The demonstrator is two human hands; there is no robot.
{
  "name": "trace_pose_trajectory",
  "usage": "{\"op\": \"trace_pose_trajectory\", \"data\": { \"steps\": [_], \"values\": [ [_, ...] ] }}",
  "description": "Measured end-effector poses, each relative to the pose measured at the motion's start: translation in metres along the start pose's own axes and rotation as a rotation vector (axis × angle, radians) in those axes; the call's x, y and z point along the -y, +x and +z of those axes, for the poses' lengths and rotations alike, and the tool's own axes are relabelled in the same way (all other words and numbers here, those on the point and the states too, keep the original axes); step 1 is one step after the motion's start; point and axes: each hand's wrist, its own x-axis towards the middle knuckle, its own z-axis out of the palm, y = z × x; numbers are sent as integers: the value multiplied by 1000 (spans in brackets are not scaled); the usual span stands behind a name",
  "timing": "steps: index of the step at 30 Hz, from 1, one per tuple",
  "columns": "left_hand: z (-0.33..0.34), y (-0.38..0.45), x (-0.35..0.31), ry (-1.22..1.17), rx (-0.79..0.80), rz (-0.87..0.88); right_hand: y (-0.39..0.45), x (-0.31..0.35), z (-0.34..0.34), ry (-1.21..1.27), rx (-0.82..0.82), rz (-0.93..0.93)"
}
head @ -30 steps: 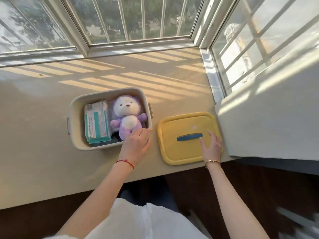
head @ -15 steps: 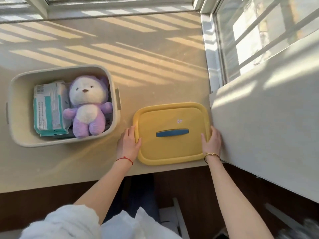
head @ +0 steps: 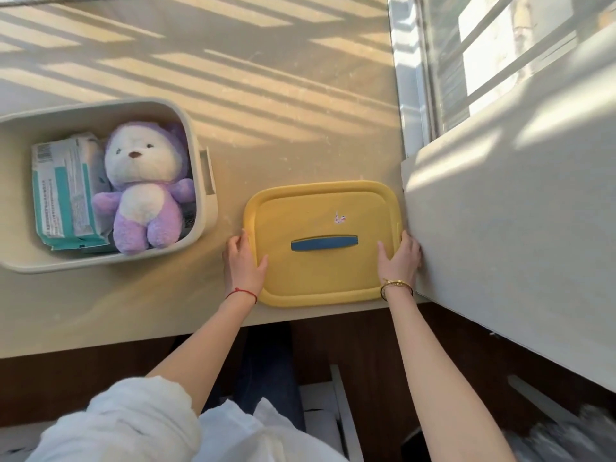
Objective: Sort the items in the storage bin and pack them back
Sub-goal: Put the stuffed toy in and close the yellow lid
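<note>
Her left hand (head: 245,263) has left the bin (head: 203,181) and now both hands grip the yellow lid's (head: 320,275) sides, right hand (head: 400,261) opposite.

On the beige stone table (head: 283,128), the cream plastic storage bin (head: 200,181) sits at the left and the yellow plastic lid with a blue handle (head: 320,271) lies flat to its right, apart from it, near the front edge. In the bin, the teal-and-white wipes pack (head: 63,191) lies left of the purple-and-white plush bear (head: 143,191), touching it. The left hand (head: 243,265) rests at the lid's left edge, the right hand (head: 400,258) at its right edge, beside the pale wall ledge (head: 500,228).
</note>
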Motion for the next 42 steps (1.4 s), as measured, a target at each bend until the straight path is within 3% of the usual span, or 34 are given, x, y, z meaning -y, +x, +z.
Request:
{"op": "trace_pose_trajectory", "data": {
  "steps": [4,9,14,21,33,42],
  "values": [
    [-6,-6,5,-28,34,133,-21,4,-7,22,-13,-55],
    [-15,-9,13,-132,-13,57,-43,3,-3,146,-14,8],
    [-18,-7,26,-153,68,-72,-48,1,-7,190,-30,-39],
    [-36,-24,27,-240,-19,107,-66,5,-19,265,-65,-34],
    [-124,-85,48,-337,-164,376,-144,38,-74,339,-201,-51],
    [-243,-51,101,-348,-280,397,-196,142,-45,381,-164,-198]
  ]
}}
